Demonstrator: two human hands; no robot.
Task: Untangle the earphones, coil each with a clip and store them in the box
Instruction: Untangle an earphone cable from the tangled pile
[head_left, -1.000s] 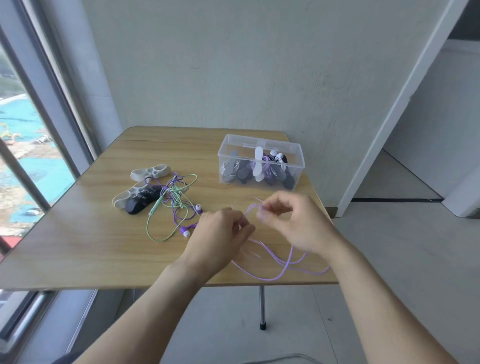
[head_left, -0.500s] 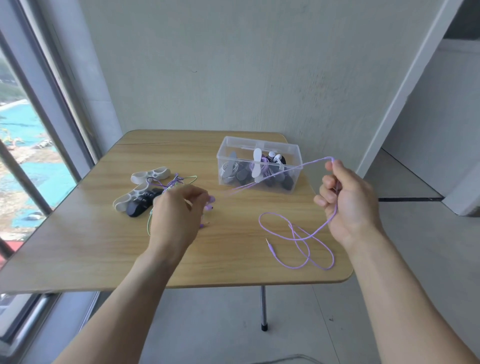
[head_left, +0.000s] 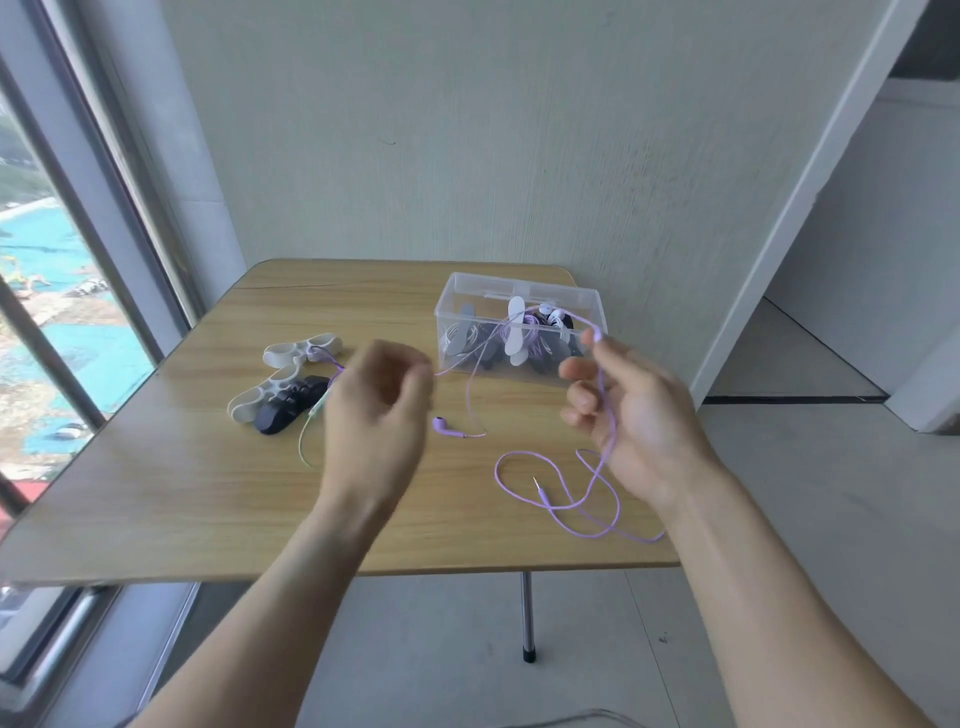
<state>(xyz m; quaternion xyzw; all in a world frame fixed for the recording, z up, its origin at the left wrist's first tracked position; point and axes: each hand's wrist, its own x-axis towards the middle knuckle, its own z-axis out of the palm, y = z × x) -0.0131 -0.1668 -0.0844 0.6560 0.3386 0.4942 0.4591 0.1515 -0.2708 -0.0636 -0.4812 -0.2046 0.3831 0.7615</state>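
Observation:
A light purple earphone cable (head_left: 558, 499) lies in loops on the wooden table (head_left: 171, 488), its plug end near the front right. My right hand (head_left: 623, 410) is raised above the table with the cable running across its curled fingers up to the fingertip. My left hand (head_left: 379, 400) is blurred, fingers curled, pinching the other end of the cable. One purple earbud (head_left: 442, 424) hangs just right of it. A tangle of green and purple earphones (head_left: 311, 415) is mostly hidden behind my left hand. The clear plastic box (head_left: 519, 291) holds several coiled earphones.
White clips (head_left: 301, 348) and a black clip (head_left: 285, 408) lie at the table's left. A window runs along the left side. A wall stands behind the table, and the floor drops away past its front and right edges.
My left hand rose and moved right, drawing an earbud free of the tangle. My right hand came left and lower, and the taut cable between the hands went slack.

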